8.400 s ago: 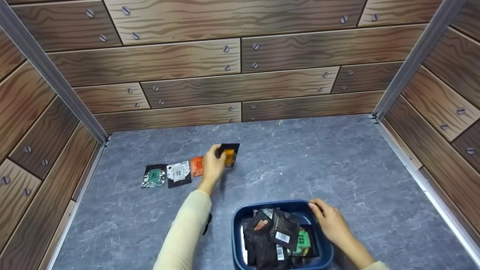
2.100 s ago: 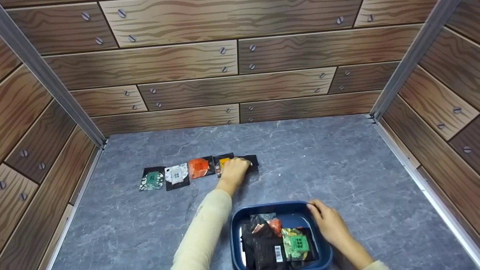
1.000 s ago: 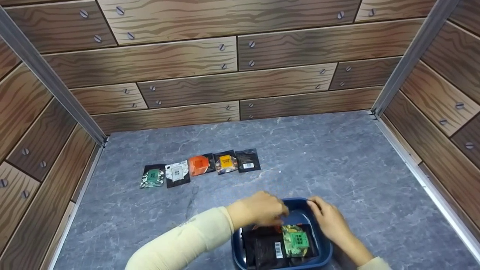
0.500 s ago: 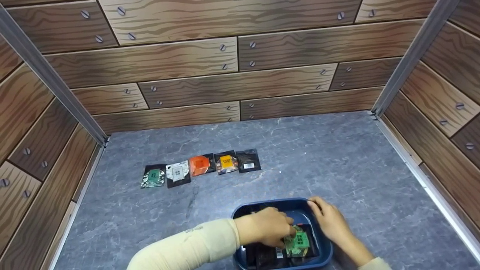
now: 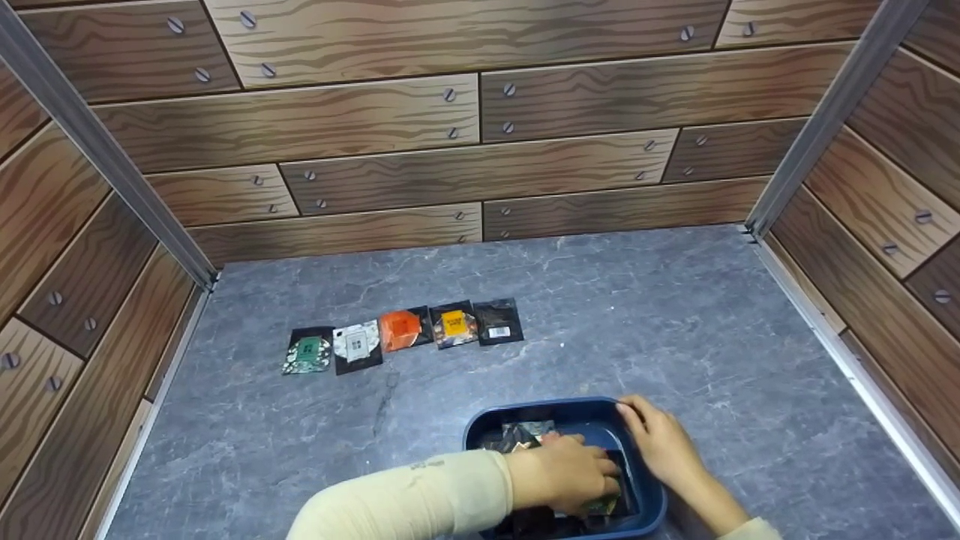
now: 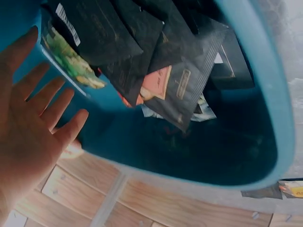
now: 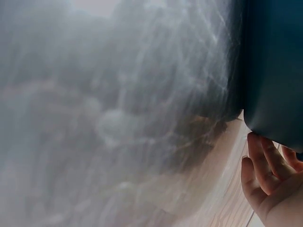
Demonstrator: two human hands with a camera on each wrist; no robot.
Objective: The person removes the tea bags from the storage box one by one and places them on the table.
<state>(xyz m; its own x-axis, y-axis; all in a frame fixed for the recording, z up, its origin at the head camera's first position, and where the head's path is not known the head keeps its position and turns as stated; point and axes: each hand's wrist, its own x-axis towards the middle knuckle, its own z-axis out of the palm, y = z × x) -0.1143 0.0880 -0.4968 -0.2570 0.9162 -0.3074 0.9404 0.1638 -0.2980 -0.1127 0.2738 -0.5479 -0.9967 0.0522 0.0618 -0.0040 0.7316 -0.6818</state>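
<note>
My left hand [image 5: 574,472] reaches down inside a blue plastic tub [image 5: 600,430], its fingers extended. In the left wrist view those fingers are spread, with the fingertips beside a green-printed sachet [image 6: 68,61] that leans by the tub wall. Black sachets [image 6: 116,35], one with a barcode, lie heaped alongside it. My right hand [image 5: 666,446] holds the tub's far right corner by the rim; the right wrist view has its fingers [image 7: 260,161] bent up against the tub's underside. The left forearm and hand hide part of the heap in the head view.
Beyond the tub, flat sachets form a row on the grey marbled table [image 5: 675,322]: green [image 5: 309,354], white [image 5: 358,345], orange [image 5: 401,330], yellow [image 5: 454,324] and a plain black one with a barcode [image 5: 498,321]. Wood-patterned walls [image 5: 375,120] enclose the back and sides.
Earlier my left hand placed the yellow sachet, then the black one, at the row's right end. It came back into the tub and moved rightward over the green sachet. My right hand stayed put.
</note>
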